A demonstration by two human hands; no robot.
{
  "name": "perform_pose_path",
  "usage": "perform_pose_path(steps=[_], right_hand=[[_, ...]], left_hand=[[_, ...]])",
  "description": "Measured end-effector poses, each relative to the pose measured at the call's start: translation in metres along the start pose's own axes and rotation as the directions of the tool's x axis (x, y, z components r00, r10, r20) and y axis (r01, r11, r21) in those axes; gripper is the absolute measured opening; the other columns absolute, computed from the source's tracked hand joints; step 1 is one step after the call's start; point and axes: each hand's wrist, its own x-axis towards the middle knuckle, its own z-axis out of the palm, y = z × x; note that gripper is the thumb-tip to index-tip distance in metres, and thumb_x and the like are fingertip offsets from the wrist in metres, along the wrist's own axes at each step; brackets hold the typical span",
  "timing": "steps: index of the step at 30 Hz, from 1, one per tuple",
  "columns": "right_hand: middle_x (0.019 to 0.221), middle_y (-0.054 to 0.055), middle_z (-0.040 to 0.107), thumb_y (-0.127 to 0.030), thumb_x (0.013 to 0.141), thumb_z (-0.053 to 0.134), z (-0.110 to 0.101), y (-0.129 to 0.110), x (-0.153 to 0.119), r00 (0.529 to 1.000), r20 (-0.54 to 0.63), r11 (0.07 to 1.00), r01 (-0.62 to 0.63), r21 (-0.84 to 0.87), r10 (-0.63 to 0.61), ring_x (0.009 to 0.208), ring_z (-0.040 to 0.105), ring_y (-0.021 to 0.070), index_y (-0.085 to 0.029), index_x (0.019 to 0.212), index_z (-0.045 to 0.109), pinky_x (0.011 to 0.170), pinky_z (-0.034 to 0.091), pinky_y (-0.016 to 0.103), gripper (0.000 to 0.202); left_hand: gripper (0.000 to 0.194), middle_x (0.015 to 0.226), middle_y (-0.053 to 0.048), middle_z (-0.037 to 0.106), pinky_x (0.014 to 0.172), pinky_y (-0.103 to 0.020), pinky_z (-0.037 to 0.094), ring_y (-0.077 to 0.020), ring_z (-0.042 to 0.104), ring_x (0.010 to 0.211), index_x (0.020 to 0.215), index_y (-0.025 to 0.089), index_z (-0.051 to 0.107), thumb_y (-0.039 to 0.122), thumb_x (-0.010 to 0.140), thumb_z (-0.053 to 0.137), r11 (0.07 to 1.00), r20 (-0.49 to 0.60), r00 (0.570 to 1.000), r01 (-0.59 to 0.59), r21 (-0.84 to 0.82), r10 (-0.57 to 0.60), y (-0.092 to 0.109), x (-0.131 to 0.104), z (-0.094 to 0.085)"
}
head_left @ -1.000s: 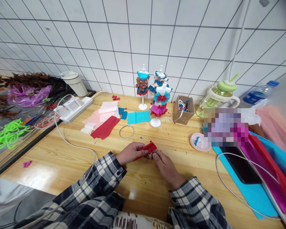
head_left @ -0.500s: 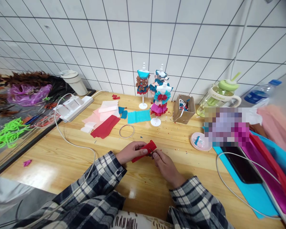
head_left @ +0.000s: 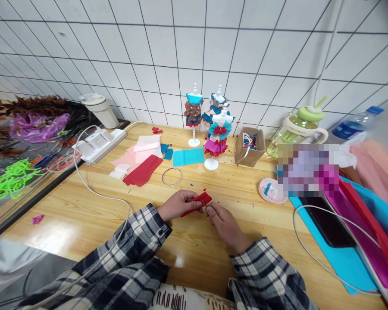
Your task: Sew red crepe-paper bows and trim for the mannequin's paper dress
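Observation:
Between thumb and fingers my left hand grips a narrow folded red strip over the wooden table. Close to its right end is my right hand, fingers closed on something thin and dark, too small to make out. Beyond the hands lie a thin metal ring, a turquoise piece, a larger red piece and pale pink sheets. Small dress forms stand behind, one in brown and turquoise, another with a turquoise ruffle and magenta skirt.
A small cardboard box, a pink dish and a green-lidded bottle sit at the right. There, a white cable crosses a black phone. At left are a power strip and a white cup.
The red strip has tilted slightly and looks narrower. My left fingers have shifted a little around it, and my right hand has barely moved.

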Motion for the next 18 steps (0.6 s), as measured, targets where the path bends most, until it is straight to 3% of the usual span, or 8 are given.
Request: perform_pose_path(steps=[18], right_hand=[[0.074,0.000,0.056,-0.046,0.096,0.030,-0.0013,0.0019,-0.0013,0.999,0.033,0.999,0.019,-0.047,-0.017,0.070,0.051,0.0153,-0.021,0.087,0.052,0.061,0.035,0.026,0.035]], left_hand=[[0.034,0.080,-0.005,0.073,0.073,-0.025,0.048,-0.0147,0.065,0.074,0.091,0.011,0.069,0.041,0.075,0.070,0.998,0.070,0.997,0.025,-0.054,-0.021,0.0042,-0.0016,-0.0005]])
